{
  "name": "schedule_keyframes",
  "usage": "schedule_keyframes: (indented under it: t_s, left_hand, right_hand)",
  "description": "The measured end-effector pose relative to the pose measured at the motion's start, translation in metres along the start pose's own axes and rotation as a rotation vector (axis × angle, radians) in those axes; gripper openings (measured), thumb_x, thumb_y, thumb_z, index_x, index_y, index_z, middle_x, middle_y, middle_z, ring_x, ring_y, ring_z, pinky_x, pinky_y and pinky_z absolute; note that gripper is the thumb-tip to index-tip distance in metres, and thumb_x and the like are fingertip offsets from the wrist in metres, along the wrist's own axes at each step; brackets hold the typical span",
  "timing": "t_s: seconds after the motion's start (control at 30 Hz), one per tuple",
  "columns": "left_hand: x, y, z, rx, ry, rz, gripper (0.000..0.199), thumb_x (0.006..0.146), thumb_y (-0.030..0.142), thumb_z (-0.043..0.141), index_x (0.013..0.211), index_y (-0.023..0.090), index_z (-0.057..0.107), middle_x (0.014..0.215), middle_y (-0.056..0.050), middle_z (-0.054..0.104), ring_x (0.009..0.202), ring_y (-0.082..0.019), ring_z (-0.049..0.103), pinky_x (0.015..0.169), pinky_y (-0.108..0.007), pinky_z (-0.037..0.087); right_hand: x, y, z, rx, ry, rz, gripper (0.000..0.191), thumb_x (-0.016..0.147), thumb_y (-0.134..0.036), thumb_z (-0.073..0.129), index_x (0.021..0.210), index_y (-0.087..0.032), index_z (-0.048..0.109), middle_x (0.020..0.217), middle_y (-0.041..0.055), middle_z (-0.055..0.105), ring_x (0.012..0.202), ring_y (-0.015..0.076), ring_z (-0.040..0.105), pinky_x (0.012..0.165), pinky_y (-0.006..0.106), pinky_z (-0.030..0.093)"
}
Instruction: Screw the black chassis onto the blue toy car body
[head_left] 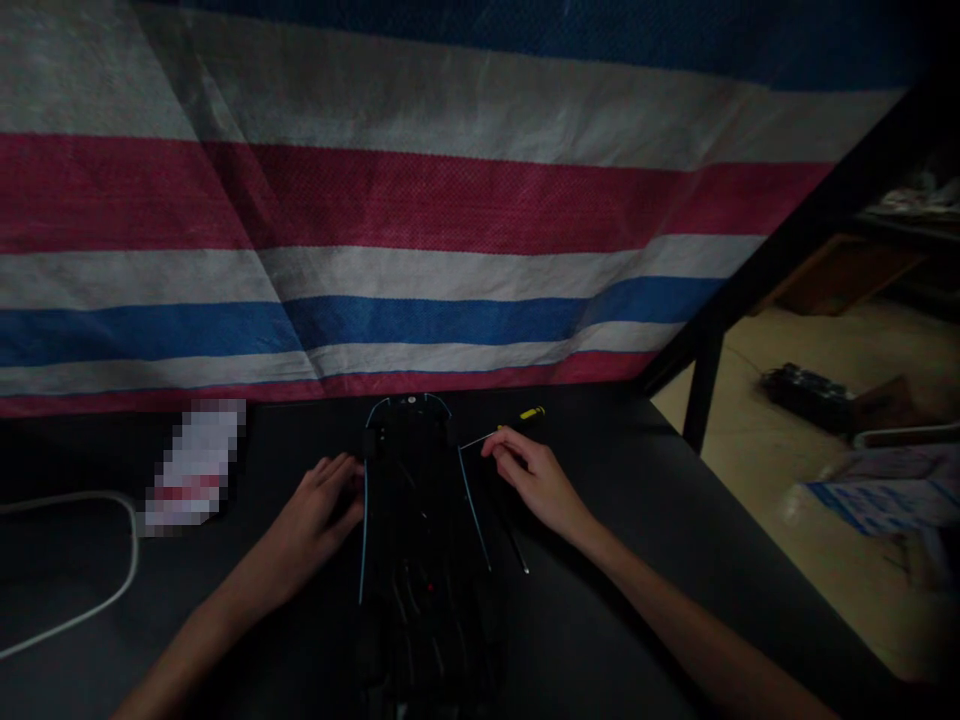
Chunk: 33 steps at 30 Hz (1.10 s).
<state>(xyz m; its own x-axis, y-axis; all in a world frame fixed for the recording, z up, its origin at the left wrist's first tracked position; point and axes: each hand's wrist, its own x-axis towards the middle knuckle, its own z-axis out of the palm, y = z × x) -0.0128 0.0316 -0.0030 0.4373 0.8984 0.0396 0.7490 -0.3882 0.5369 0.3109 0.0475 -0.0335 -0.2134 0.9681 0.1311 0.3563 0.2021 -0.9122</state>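
A black toy car (416, 520) with thin light-blue edging lies lengthwise on the dark table, its wheels and what looks like its underside facing up. My left hand (326, 505) rests against the car's left edge, fingers curled and thumb beside it. On the other side, my right hand (536, 480) pinches a thin screwdriver (531, 413) with a yellow and black handle. Its metal shaft points left and its tip meets the car's right edge near the front wheel. Beneath that hand a second slim dark tool (517, 550) lies on the table, its end shiny.
A striped tarp (420, 200) hangs behind the table (660, 540). To the left lie a white cable (133, 560) and a blurred-out pale packet (196, 465). A black metal frame (701, 390) stands at the right, with clutter on the floor (757, 430) beyond.
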Motion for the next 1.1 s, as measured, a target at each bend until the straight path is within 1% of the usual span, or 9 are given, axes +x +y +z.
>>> schedule_keyframes:
  t_s: [0.13,0.27,0.37,0.5,0.67,0.77,0.87,1.1]
  left_hand:
    - [0.0014,0.0023,-0.0034,-0.062,0.015,0.01,0.025,0.095,0.038,0.052,0.11,0.024,0.066,0.112,-0.009,0.072,0.115,-0.035,0.065,0.119,-0.065,0.033]
    - [0.001,-0.0001,-0.0008,-0.047,0.022,0.01,0.022,0.095,0.041,0.052,0.103,0.024,0.063,0.107,-0.009,0.07,0.112,-0.034,0.066,0.117,-0.062,0.035]
    - [0.001,0.0002,-0.0003,-0.047,0.02,0.023,0.021,0.096,0.041,0.05,0.102,0.024,0.061,0.107,-0.009,0.07,0.111,-0.033,0.066,0.12,-0.061,0.032]
    - [0.002,0.0039,-0.0028,-0.049,0.01,0.01,0.019,0.094,0.038,0.051,0.101,0.024,0.06,0.105,-0.009,0.069,0.109,-0.033,0.066,0.12,-0.062,0.031]
    - [0.0033,0.0039,-0.0026,-0.051,0.017,0.028,0.016,0.093,0.035,0.052,0.098,0.024,0.062,0.1,-0.006,0.07,0.1,-0.03,0.066,0.117,-0.06,0.036]
    - [0.003,0.0016,-0.0008,-0.05,0.036,0.03,0.016,0.093,0.035,0.053,0.101,0.025,0.062,0.1,-0.006,0.07,0.103,-0.03,0.066,0.117,-0.06,0.037]
    - [0.0023,0.0019,-0.0006,-0.053,0.039,0.028,0.017,0.094,0.036,0.051,0.101,0.024,0.061,0.101,-0.007,0.069,0.103,-0.03,0.066,0.117,-0.061,0.035]
    - [0.001,0.0095,-0.0003,-0.039,0.033,0.008,0.018,0.096,0.039,0.049,0.096,0.023,0.057,0.098,-0.006,0.067,0.099,-0.03,0.064,0.109,-0.058,0.042]
  right_hand:
    - [-0.0005,-0.0009,-0.0004,-0.015,-0.003,-0.011,0.021,0.101,-0.033,0.046,0.095,-0.022,0.063,0.07,-0.004,0.048,0.061,0.0135,0.045,0.06,0.027,0.033]
    - [-0.0006,0.0,-0.0004,-0.022,-0.005,-0.014,0.02,0.101,-0.033,0.045,0.096,-0.023,0.062,0.07,-0.0037,0.05,0.063,0.0142,0.048,0.061,0.027,0.035]
    - [0.0001,0.0022,-0.0004,-0.027,-0.007,-0.022,0.02,0.1,-0.033,0.046,0.095,-0.023,0.063,0.072,-0.003,0.052,0.064,0.0143,0.049,0.062,0.026,0.036]
    - [0.0007,0.0045,-0.0009,-0.031,-0.007,-0.032,0.022,0.101,-0.034,0.045,0.096,-0.022,0.063,0.073,-0.0028,0.052,0.064,0.014,0.048,0.061,0.026,0.036]
    - [0.0004,0.0046,-0.0012,-0.039,-0.009,-0.041,0.023,0.101,-0.036,0.046,0.095,-0.022,0.063,0.071,-0.0031,0.051,0.063,0.0139,0.048,0.06,0.026,0.035]
    - [0.0007,0.0048,-0.0008,-0.044,-0.003,-0.048,0.022,0.1,-0.036,0.046,0.095,-0.022,0.063,0.072,-0.0031,0.052,0.063,0.0139,0.048,0.061,0.026,0.035]
    - [0.0008,0.0038,-0.0006,-0.045,0.0,-0.053,0.022,0.1,-0.034,0.046,0.095,-0.022,0.063,0.072,-0.0033,0.051,0.064,0.0136,0.048,0.061,0.025,0.035]
    - [-0.0001,-0.0001,-0.0016,-0.053,0.003,-0.06,0.021,0.099,-0.033,0.046,0.094,-0.022,0.063,0.072,-0.0033,0.052,0.064,0.0137,0.048,0.062,0.026,0.034]
